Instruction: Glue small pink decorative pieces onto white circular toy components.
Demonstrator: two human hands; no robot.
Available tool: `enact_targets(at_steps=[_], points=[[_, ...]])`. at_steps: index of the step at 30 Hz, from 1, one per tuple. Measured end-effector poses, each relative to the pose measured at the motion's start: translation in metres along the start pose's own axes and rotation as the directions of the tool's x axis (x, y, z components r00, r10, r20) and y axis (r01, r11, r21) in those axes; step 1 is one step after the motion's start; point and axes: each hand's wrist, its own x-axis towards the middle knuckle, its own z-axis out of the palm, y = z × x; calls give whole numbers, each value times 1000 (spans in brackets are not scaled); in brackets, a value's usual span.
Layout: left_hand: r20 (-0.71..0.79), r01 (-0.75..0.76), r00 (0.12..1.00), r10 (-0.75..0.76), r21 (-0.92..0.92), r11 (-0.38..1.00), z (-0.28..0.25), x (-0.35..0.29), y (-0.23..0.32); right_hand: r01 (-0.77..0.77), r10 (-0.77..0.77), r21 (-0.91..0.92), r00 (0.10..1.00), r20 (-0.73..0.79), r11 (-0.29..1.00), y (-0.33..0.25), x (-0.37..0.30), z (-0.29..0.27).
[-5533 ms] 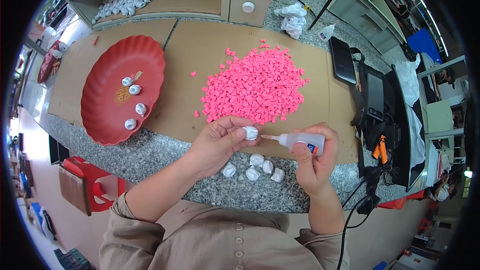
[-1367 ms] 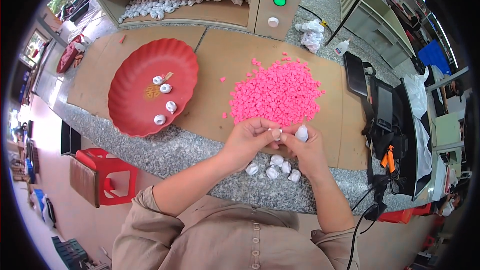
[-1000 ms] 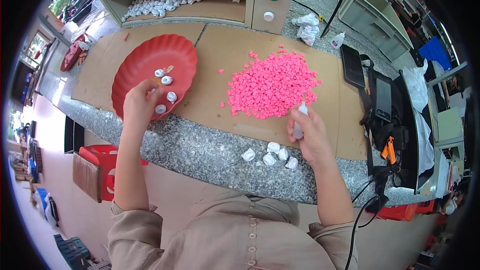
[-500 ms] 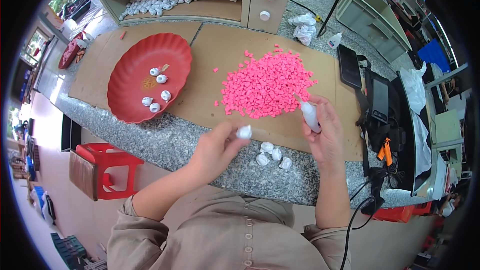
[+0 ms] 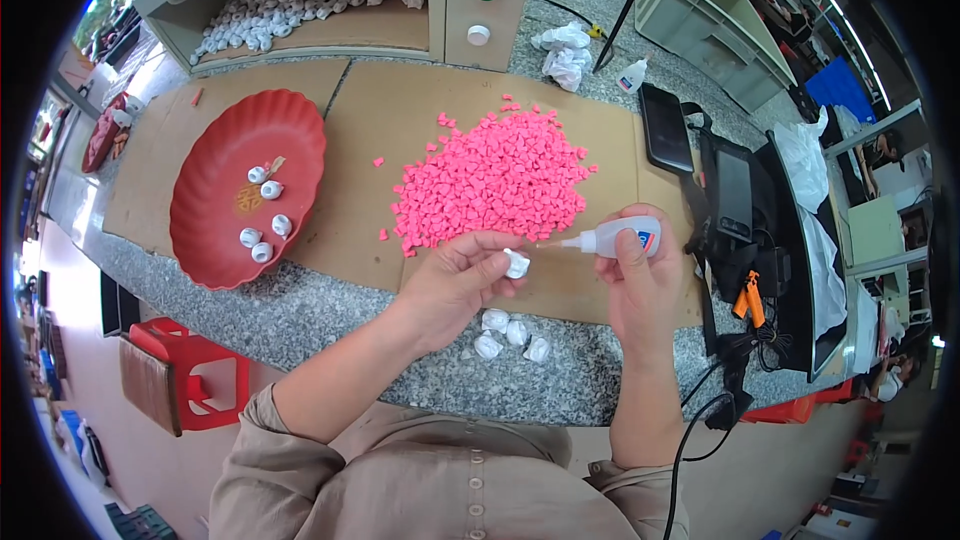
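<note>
A small white moulded piece [image 5: 516, 263] is pinched between the thumb and fingers of my left hand [image 5: 462, 283]. My right hand [image 5: 640, 275] is closed round a small white glue bottle [image 5: 622, 237]. The bottle lies nearly level, its thin nozzle pointing left, close to the white piece but apart from it. Behind both hands spreads a heap of small bright pink pieces [image 5: 495, 180] on cardboard. Several more white pieces [image 5: 516, 332] lie on the granite worktop just below my hands.
Left on the cardboard [image 5: 350, 230], a red scalloped dish [image 5: 205, 155] holds several white pieces. A metal box [image 5: 455, 35] with lit buttons and shelved pieces stands behind. To the right are a phone [image 5: 665, 128], black straps, cables and a grey crate [image 5: 715, 30]. A red stool [image 5: 215, 370] stands lower left.
The glue bottle has swung from upright-leaning to nearly level, nozzle toward the left hand. My left hand has brought the white piece closer to it. The whole view has shifted somewhat.
</note>
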Motion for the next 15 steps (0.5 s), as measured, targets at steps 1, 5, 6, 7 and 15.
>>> enact_targets(at_steps=[1,5,6,7,15], points=[[-1,5,1000,-5,-6,1000,1,0,1,53,-55,-86,998,-15,995,2,-1,0],[-15,19,1000,-19,-2,1000,-1,-1,0,180,-175,-180,984,40,967,7,-7,-2],[14,2,1000,-2,-13,1000,-4,-2,-1,222,-217,-232,975,45,947,8,-9,1],[12,4,1000,-4,-17,1000,-5,-2,-1,263,-258,-283,965,53,923,9,-10,2],[7,25,1000,-25,-37,999,-6,-2,-1,316,-305,-302,949,84,900,15,-7,-1]])
